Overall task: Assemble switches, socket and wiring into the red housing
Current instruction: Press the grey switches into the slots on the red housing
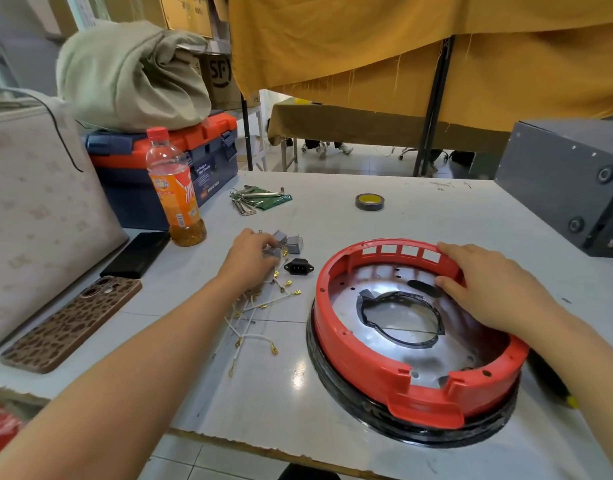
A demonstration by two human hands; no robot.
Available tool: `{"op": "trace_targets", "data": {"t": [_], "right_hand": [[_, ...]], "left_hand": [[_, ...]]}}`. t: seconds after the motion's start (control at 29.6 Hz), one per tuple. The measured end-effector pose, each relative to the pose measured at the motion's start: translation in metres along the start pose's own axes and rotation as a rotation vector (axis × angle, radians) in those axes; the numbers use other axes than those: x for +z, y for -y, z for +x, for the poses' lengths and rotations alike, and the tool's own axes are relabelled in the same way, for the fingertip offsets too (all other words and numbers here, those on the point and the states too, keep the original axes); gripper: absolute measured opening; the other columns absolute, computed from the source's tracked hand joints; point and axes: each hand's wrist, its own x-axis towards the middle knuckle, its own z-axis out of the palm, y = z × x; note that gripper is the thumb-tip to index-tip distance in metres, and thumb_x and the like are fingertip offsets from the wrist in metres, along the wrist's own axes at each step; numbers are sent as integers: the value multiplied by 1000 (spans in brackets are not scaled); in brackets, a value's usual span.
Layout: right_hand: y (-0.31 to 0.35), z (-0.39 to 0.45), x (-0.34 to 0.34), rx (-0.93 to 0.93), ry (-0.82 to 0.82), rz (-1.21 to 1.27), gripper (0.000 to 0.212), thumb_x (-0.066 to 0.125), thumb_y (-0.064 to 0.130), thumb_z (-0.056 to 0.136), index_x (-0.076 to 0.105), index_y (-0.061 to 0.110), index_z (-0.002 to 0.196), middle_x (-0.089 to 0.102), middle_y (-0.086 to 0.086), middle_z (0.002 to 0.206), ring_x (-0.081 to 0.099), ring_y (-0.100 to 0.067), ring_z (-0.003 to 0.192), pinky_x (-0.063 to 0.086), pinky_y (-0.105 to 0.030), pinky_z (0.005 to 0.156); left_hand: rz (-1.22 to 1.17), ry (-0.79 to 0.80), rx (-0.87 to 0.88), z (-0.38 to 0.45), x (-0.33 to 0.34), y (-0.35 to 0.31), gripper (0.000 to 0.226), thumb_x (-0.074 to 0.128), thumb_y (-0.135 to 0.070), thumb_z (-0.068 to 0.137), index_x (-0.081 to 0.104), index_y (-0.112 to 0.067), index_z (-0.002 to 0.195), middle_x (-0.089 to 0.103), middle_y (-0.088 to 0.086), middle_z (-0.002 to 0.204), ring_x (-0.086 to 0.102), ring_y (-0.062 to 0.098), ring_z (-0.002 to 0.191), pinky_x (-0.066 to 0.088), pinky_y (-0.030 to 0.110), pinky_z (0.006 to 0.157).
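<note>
The round red housing (350, 344) lies on the white table, with a shiny metal plate inside and several square cut-outs in its far wall. My right hand (488, 282) grips that far right rim, thumb inside the wall and fingers over the top. Left of the housing lie several grey switches (291, 242), a black socket (299, 267) and white wires (255, 308) with brass terminals. My left hand (251, 256) reaches over the switches and pinches one grey switch between its fingertips.
An orange drink bottle (175, 188), a black phone (137, 254) and a leopard-cased phone (73, 323) sit at the left. Hex keys (253, 199) and a tape roll (369, 201) lie further back. A grey box (568, 188) stands at the right, a toolbox (201, 150) at the back left.
</note>
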Motion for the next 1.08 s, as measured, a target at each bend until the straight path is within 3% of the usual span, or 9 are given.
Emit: {"op": "trace_targets", "data": {"t": [0.14,0.24,0.37,0.47,0.54,0.64,0.74,0.88,1.08], "right_hand": [[0,0,0,5,7,0,56,45,41,94,27,28,145,45,1,140,49,-27,120,44,-39,91],[0,-1,-1,12,18,8,56,45,39,94,27,27,146,44,1,141,48,-28,122,44,-39,92],[2,-2,-3,24,39,9,53,46,33,95,29,27,145,45,-1,139,48,-29,120,45,-41,91],[5,-2,-7,44,49,7,48,45,19,93,38,25,140,52,-6,128,52,-31,112,47,-42,86],[6,-2,-11,55,58,6,42,44,12,90,49,21,130,58,-8,119,56,-32,104,49,-41,83],[6,-2,-17,70,86,-53,30,44,7,86,59,15,111,62,-12,106,58,-31,89,48,-34,71],[12,-9,-22,115,81,-94,9,45,7,85,51,11,78,58,-13,87,48,-27,67,38,-30,60],[17,-21,-28,186,29,-51,22,50,12,86,37,12,68,34,-3,62,34,-18,51,35,-28,56],[24,-37,-34,152,53,2,30,48,14,89,35,15,62,37,-2,63,36,-16,53,30,-27,49]], "left_hand": [[-126,-98,26,-4,-9,-4,36,70,-21,83,62,-18,117,47,3,106,52,17,94,38,23,81],[-256,-132,86,-12,-21,-13,44,73,-19,80,59,-19,121,48,-5,111,51,9,95,39,12,79],[-505,-42,117,-27,-32,-31,37,70,-5,80,62,-19,114,55,0,116,58,10,103,46,14,88],[-701,65,137,-41,-37,-46,36,68,1,80,61,-20,109,64,0,108,66,9,97,51,11,77],[-711,117,180,-50,-41,-56,35,69,-2,81,61,-26,106,67,-7,101,67,3,86,51,11,69],[-668,140,222,-62,-45,-67,34,72,-10,80,62,-31,106,64,-11,102,65,4,80,53,16,70],[-581,138,249,-72,-46,-76,34,73,-11,79,63,-24,109,65,-9,99,62,11,84,53,21,76],[-699,187,234,-87,-44,-86,30,71,0,78,58,-13,102,67,6,96,64,10,81,53,16,74],[-681,186,303,-111,-39,-98,31,76,-7,75,57,-21,96,69,-10,79,65,6,73,53,18,69]]}}
